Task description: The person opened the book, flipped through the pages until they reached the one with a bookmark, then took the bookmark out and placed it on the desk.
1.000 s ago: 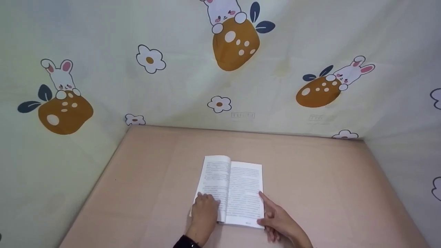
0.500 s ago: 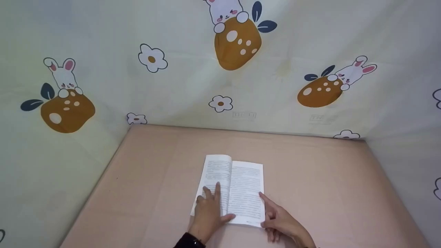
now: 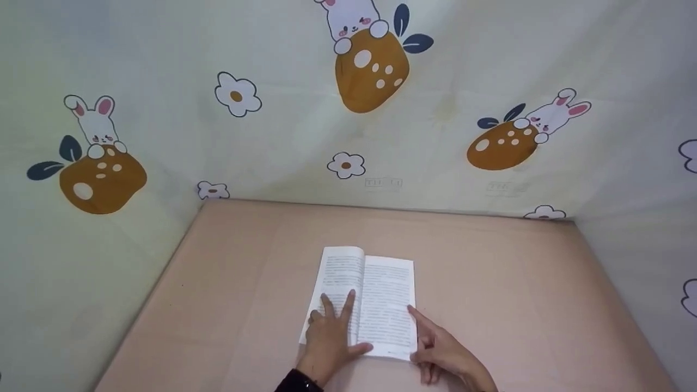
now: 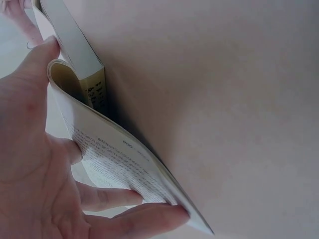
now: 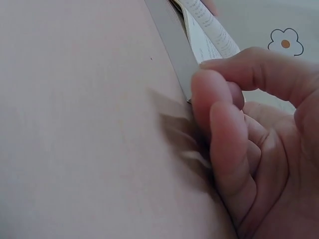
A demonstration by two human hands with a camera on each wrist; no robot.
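An open book (image 3: 387, 294) with printed pages lies on the pinkish-tan tabletop, its left side curving up near the spine. My left hand (image 3: 329, 337) rests on the left page with fingers spread, and its thumb reaches across the spine to the bottom of the right page. In the left wrist view those fingers lie straight over the bent left pages (image 4: 114, 149). At the lower right edge of the book, my right hand (image 3: 444, 348) holds the corner with thumb and index finger. Its other fingers (image 5: 229, 144) are curled beside the book, just over the table.
The tabletop (image 3: 245, 261) is bounded by a pale fabric wall (image 3: 283, 136) at the back and sides. Rabbits, orange fruit and white flowers are printed on it. A dark sleeve cuff (image 3: 298, 381) shows at my left wrist.
My left hand has gone from bunched fingers on the left page to spread fingers, with the thumb moved right across the spine. My right thumb has slid slightly outward to the book's edge.
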